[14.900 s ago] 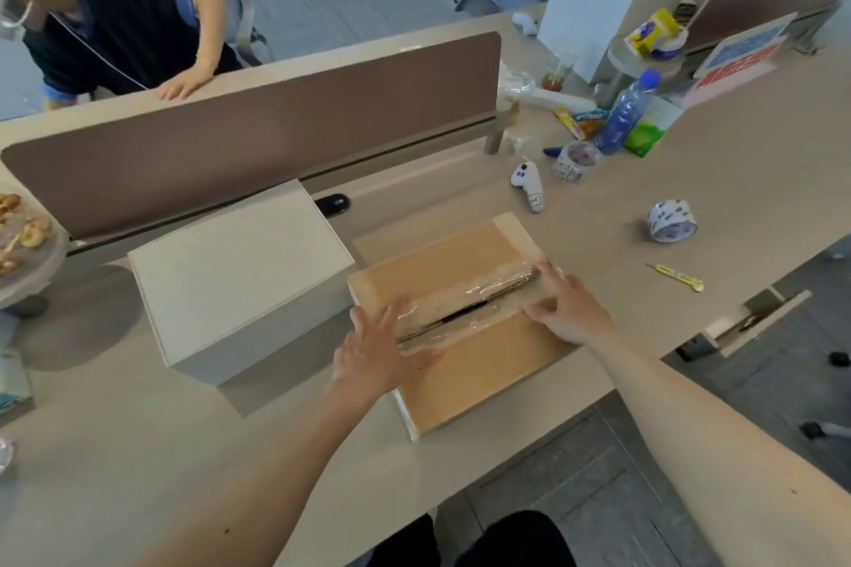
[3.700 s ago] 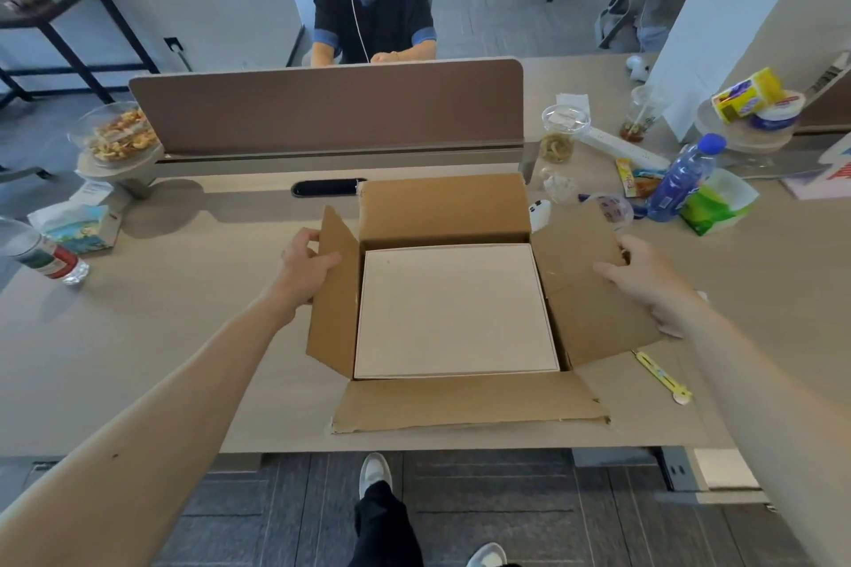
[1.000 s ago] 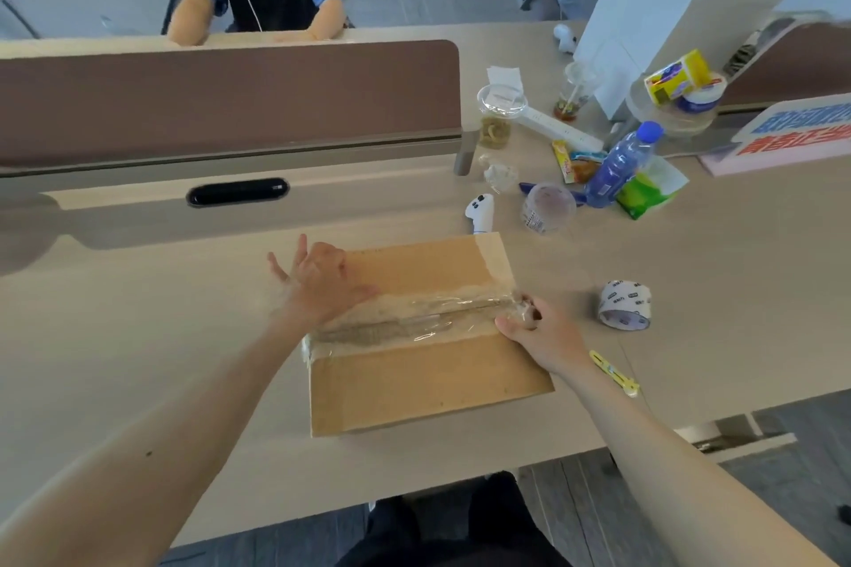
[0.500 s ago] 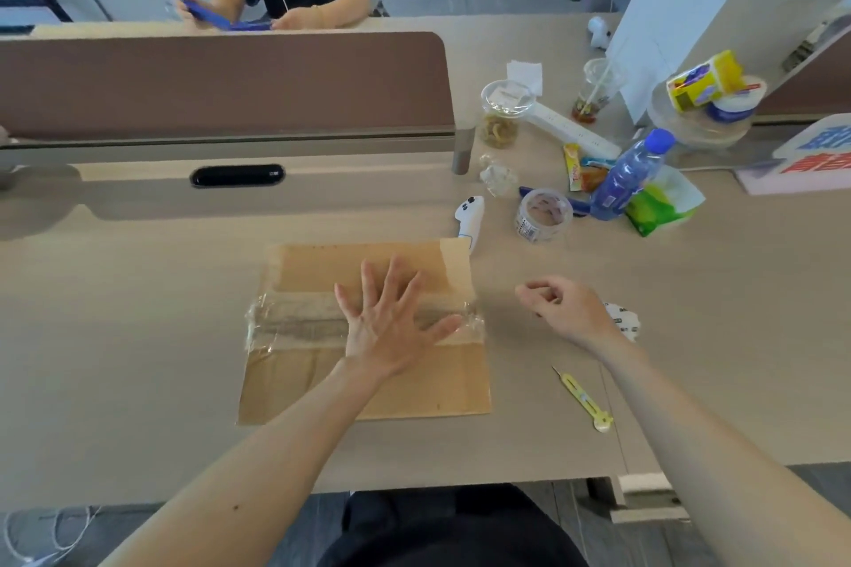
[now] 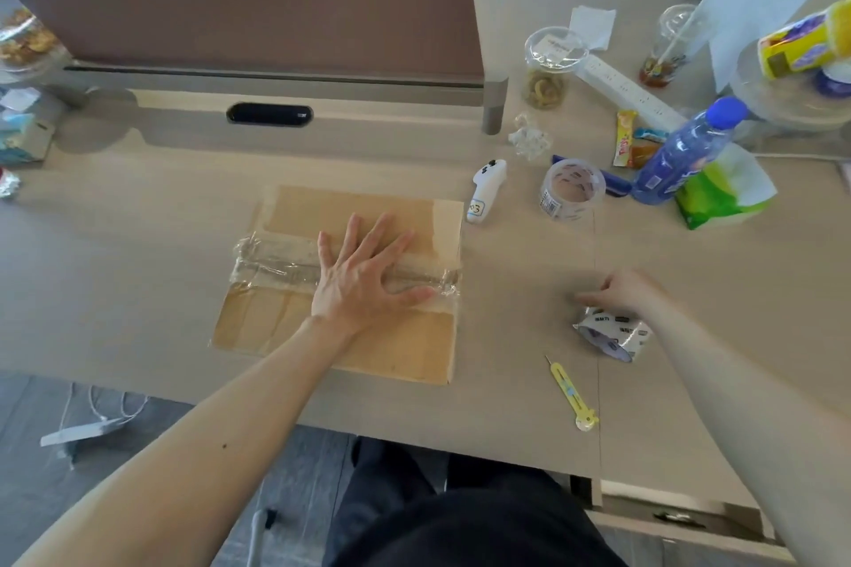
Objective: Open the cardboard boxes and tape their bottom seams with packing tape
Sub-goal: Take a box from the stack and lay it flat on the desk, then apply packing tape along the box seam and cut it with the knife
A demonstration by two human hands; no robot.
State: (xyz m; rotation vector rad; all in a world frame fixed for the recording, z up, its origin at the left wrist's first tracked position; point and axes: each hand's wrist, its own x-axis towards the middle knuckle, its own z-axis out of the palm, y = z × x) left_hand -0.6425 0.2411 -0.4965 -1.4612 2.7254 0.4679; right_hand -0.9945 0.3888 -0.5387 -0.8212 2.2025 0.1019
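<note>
A brown cardboard box point(image 5: 368, 350) lies flat near the desk's front edge, with wrinkled clear tape point(image 5: 271, 265) across its middle seam. My left hand point(image 5: 364, 276) presses flat on that tape, fingers spread. To the right, a packing tape roll point(image 5: 612, 334) with printed lettering sits on the desk. My right hand point(image 5: 619, 290) lies over its top, fingers curled around it. A second, clear tape roll point(image 5: 572, 189) stands farther back.
A yellow utility knife point(image 5: 571, 396) lies near the front edge. A white controller point(image 5: 486, 189), a blue bottle point(image 5: 681, 152), a green packet point(image 5: 723, 193), snack cups and a power strip point(image 5: 631, 90) crowd the back right. A brown divider point(image 5: 239, 14) runs along the back, a person behind it.
My right hand has moved right onto the printed tape roll. My left hand stays flat on the taped seam. The view has tilted down a little.
</note>
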